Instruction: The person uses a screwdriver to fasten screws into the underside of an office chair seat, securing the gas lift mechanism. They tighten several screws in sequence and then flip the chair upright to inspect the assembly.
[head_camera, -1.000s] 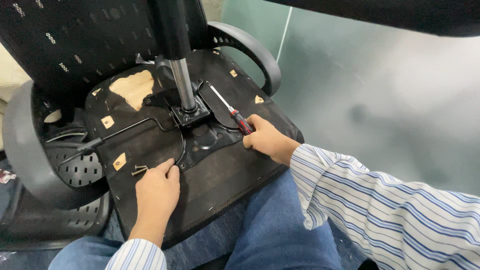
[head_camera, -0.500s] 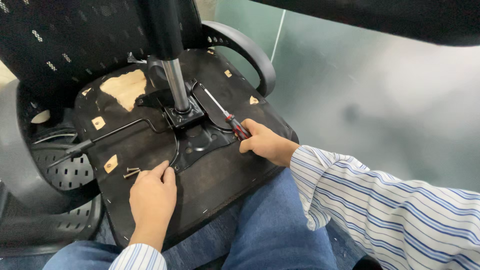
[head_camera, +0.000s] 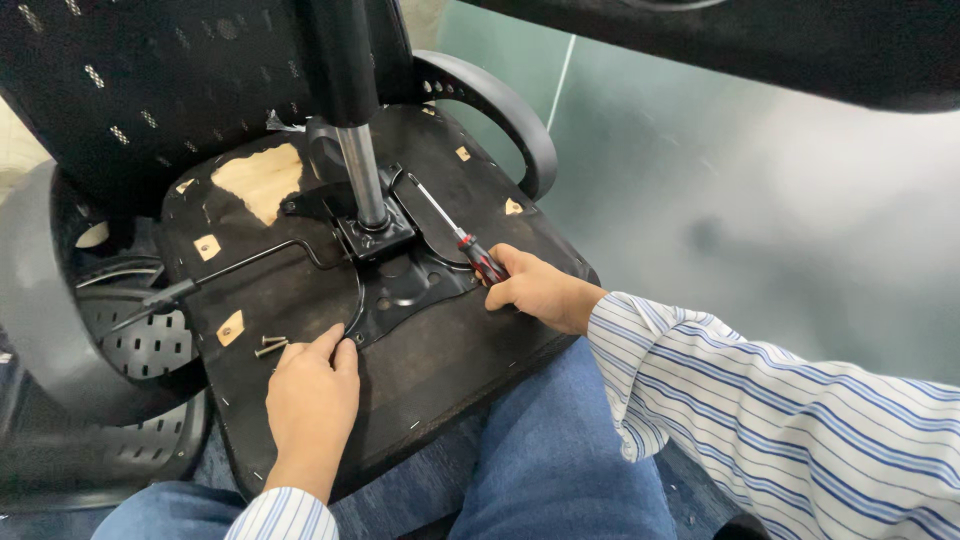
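Under the right hand (head_camera: 540, 290), fingers closed around a red-and-black screwdriver (head_camera: 462, 240), whose shaft ran far-left toward the metal plate (head_camera: 405, 285) on the upturned seat (head_camera: 440, 350). Left hand (head_camera: 312, 395) lay flat, holding nothing, beside loose screws (head_camera: 270, 345). Grey floor (head_camera: 760, 220) spread right.

Armrest by your right side: black curved armrest (head_camera: 500, 105), attached at seat edge.
Armrest by your left side: black armrest (head_camera: 45, 330), partly cut off.
Backrest: black mesh backrest (head_camera: 170, 90), behind the seat.
Your legs: blue jeans (head_camera: 555, 460) under the seat.
Floor: grey-green floor (head_camera: 760, 210).
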